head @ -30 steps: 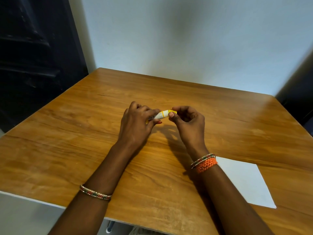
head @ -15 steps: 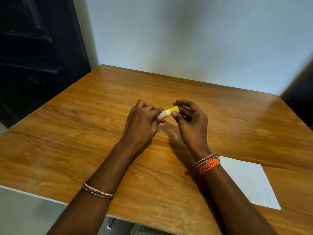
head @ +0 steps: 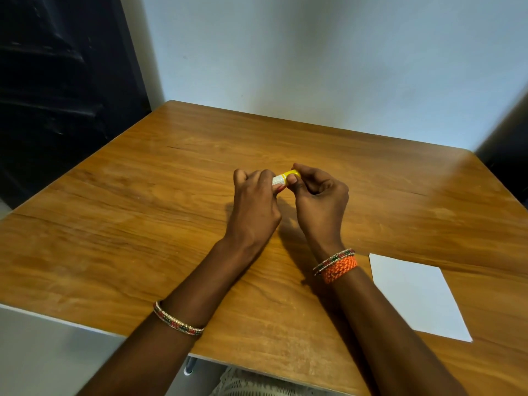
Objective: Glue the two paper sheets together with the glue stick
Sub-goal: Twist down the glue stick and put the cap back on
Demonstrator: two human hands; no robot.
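A: Above mid-surface (head: 143, 224), glue stick (head: 281, 180) lying crosswise between both hands. Left hand (head: 254, 207) clenched round white barrel; right hand (head: 320, 201) pinching yellow cap (head: 292, 175).

B: Paper?

A: On near right of surface, white paper sheet (head: 414, 295), flat, well apart from hands. Second sheet not told apart from here.

B: Wrists?

A: Beaded bangles on both; orange woven band (head: 340, 269) on right.

No text, label, brand, number or sign can be read anywhere. The white body of the glue stick (head: 279, 180) shows faint markings, too small and blurred to make out, and the paper sheet (head: 417, 295) lying on the table is blank white.
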